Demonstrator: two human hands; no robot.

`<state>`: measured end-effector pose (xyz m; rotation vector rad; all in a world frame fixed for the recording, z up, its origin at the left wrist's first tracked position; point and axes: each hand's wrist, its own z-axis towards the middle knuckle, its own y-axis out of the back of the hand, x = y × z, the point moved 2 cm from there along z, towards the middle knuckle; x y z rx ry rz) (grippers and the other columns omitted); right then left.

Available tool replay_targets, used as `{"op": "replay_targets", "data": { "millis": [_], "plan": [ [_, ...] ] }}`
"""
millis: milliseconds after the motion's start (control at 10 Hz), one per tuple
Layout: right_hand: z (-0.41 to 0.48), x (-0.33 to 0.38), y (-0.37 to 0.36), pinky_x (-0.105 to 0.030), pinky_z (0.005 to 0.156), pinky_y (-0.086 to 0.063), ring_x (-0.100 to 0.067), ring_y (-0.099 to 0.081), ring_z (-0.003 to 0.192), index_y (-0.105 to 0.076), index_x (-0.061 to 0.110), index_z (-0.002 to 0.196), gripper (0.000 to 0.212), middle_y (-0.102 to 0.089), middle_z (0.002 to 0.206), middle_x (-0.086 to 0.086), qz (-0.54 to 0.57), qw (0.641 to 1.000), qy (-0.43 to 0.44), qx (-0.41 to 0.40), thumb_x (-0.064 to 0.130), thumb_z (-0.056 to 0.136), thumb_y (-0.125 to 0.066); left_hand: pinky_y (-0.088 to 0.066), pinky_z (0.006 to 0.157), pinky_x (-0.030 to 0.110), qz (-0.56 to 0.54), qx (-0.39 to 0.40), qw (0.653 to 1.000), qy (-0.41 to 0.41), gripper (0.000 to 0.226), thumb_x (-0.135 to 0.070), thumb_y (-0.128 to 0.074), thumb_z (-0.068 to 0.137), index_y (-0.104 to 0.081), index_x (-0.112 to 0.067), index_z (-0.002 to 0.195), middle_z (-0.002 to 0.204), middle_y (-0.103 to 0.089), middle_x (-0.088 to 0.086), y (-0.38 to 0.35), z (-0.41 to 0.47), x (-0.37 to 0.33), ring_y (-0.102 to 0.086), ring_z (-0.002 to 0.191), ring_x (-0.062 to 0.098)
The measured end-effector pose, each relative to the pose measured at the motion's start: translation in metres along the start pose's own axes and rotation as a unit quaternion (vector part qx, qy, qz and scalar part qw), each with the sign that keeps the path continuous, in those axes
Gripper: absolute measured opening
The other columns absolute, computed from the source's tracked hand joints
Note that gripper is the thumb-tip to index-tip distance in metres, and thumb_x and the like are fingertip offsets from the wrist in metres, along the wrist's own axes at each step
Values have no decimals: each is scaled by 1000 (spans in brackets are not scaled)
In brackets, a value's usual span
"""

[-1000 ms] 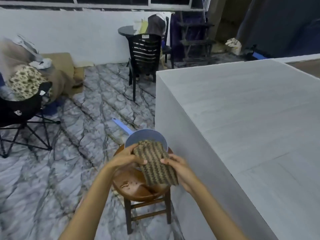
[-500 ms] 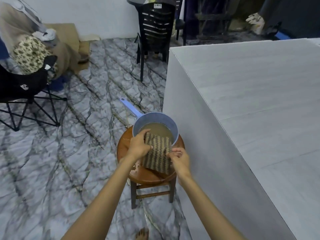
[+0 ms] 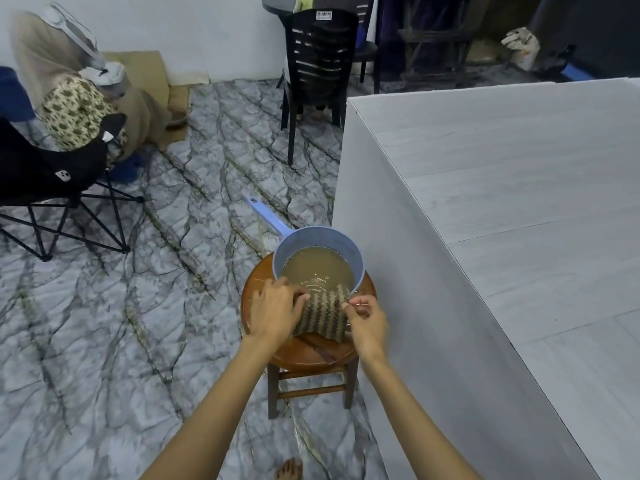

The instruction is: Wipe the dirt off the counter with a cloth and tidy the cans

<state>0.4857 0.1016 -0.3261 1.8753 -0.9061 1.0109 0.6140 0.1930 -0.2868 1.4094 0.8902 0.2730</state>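
Now cloth (image 3: 323, 315) lowered, edge in scoop (image 3: 288, 244) water; left grip (image 3: 275, 311), right grip (image 3: 367, 322) pinching it.

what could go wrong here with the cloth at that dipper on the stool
The dipper sits near the far edge of the stool, handle overhanging; the left hand and right hand tugging the cloth over its rim might tip it. The water looks murky brown, so the cloth may smear the pale counter.

Dim, cool, even light falls on the pale grey wood-grain counter (image 3: 502, 209); beyond its far end the room goes dark. Left of it, murky brown water (image 3: 317, 268) glints. Wide-angle bending curves its edges; detail soft
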Motion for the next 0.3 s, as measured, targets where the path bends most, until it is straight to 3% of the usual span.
{"op": "replay_targets", "data": {
  "millis": [100,200,300],
  "plan": [
    [1,3,4,-36,75,-57,-21,-62,89,-63,17,88,2,-63,88,-1,-7,1000,9,-1,19,86,-63,-37,93,40,-2,0,1000,-12,32,-38,-39,94,-61,-30,117,119,-58,-5,-5,-8,3,-47,115,19],
    [3,4,11,-12,62,-43,-17,-59,88,-68,15,89,7,-65,94,-3,-20,999,33,-2,17,88,-61,-36,91,37,-12,-14,1000,-20,36,-37,-37,95,-54,-31,126,125,-55,-7,-8,-13,5,-45,118,17],
    [4,7,16,-7,56,-41,-16,-58,86,-71,11,92,11,-67,94,-4,-18,999,44,0,16,88,-61,-37,95,38,-30,-31,999,-24,39,-36,-37,95,-47,-30,132,134,-49,-8,-12,-25,9,-43,123,17]
  ]
}}
